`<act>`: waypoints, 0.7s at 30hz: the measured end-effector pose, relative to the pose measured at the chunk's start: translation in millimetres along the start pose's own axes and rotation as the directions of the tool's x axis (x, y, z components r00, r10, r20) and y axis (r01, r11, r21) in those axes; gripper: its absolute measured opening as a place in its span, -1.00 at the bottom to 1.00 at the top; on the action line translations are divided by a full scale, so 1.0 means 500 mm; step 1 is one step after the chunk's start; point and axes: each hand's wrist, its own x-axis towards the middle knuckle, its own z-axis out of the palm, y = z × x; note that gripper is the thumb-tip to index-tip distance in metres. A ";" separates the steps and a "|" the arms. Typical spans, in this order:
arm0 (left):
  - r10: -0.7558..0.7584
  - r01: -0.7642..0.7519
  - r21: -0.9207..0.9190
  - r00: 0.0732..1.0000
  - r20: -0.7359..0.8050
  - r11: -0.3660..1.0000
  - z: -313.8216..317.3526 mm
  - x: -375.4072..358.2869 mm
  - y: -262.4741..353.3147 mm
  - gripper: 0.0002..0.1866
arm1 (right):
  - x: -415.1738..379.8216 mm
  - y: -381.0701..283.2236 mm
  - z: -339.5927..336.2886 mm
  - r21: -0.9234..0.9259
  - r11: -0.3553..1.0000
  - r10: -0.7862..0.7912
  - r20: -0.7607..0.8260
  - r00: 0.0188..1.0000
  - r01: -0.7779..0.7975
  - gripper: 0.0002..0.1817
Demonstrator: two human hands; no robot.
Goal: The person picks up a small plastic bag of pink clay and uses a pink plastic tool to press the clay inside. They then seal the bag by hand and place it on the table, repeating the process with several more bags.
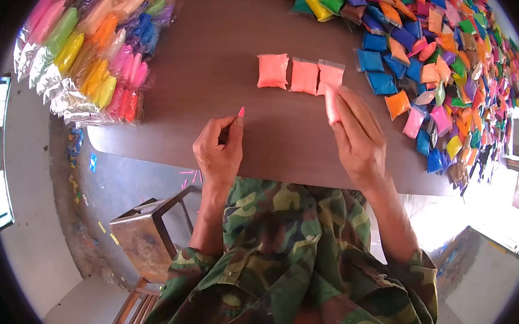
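Note:
My right hand [359, 129] is closed on a small salmon-pink packet [332, 106], its fingers along one side. This packet overlaps the lower part of another pink packet with a clear top edge [331, 73] lying on the table. To the left of that lie a second pink packet [304, 77] and a third [273, 72], in a row. My left hand [219, 147] is closed near the table's front edge, thumb and forefinger pinched on a small bright pink pointed piece [241, 111] that sticks up from the fingertips.
Many small coloured packets [431, 71] are heaped along the right side of the brown table [218, 52]. Larger clear bags of coloured material [94, 45] are piled at the left. Below the left front edge stands a wooden stool [145, 232]; pink strips [195, 176] lie on the floor.

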 end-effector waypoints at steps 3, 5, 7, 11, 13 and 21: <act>-0.028 0.029 -0.027 0.999 0.031 0.999 -0.006 0.000 -0.004 -0.88 | 0.054 0.005 0.046 -0.071 0.994 -0.083 -0.008 0.997 0.082 -0.54; -0.025 0.027 -0.046 0.999 0.044 0.999 -0.006 0.000 -0.005 -0.88 | 0.076 0.017 0.074 -0.128 0.982 -0.139 0.002 0.990 0.139 -0.55; -0.020 0.023 -0.067 0.999 0.042 0.998 -0.005 0.000 -0.006 -0.89 | 0.093 0.028 0.101 -0.143 0.977 -0.156 0.026 0.987 0.158 -0.55; -0.002 0.004 -0.066 0.999 0.041 0.998 -0.004 -0.001 -0.011 -0.89 | 0.086 0.033 0.131 -0.158 0.981 -0.093 0.119 0.989 0.112 -0.52; -0.020 0.024 -0.079 0.999 0.044 0.997 -0.004 -0.002 -0.009 -0.89 | 0.086 0.027 0.131 -0.163 0.981 -0.084 0.135 0.987 0.106 -0.51; 0.002 0.001 -0.045 0.999 0.053 0.999 -0.007 0.002 -0.005 -0.90 | 0.074 0.009 0.131 -0.211 0.974 -0.042 0.197 0.979 0.085 -0.30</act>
